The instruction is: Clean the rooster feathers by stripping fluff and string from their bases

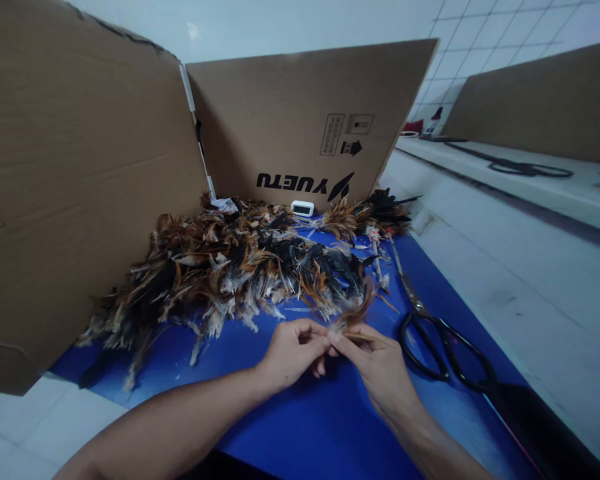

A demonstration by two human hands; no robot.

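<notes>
Just above the blue tabletop [320, 420], my two hands meet at the fingertips. My right hand [383, 363] is closed on a small bunch of brown feathers [355, 316], whose tips point up and away from me. My left hand [293, 353] pinches at the pale, fluffy base of the same feathers, thumb against forefinger; the exact grip is partly hidden. Beyond them spreads a wide pile of brown, black and grey feathers [240, 267]. Large black-handled scissors [425, 320] lie to the right of my right hand, blades pointing away.
Cardboard panels stand at the left [80, 187] and the back [280, 120]. A small white digital display [303, 209] sits before the back panel. Bundled feathers [350, 219] lie at the back right. Along the right runs a white ledge [520, 150] holding another pair of scissors [530, 169].
</notes>
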